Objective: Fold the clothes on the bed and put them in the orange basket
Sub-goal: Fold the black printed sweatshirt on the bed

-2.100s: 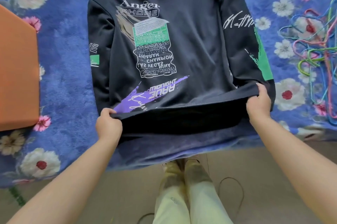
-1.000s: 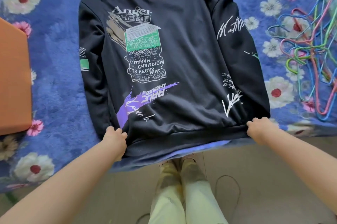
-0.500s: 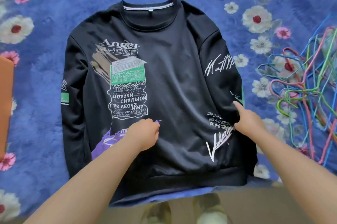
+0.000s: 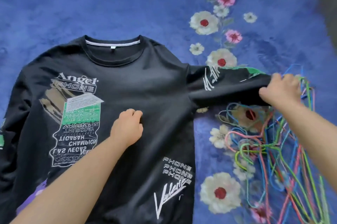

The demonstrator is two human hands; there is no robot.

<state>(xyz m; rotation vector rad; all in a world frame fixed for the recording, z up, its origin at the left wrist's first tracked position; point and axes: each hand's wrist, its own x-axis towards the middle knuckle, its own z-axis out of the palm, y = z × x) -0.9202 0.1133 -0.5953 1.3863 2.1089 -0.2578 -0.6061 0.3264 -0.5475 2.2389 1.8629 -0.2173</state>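
Early stage: black sweatshirt spread flat, unfolded; right hand grasping sleeve; left hand seemingly pinching chest fabric; basket unseen.

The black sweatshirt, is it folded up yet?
Not yet. The black sweatshirt lies spread flat, print up; the right hand holds one sleeve stretched sideways.
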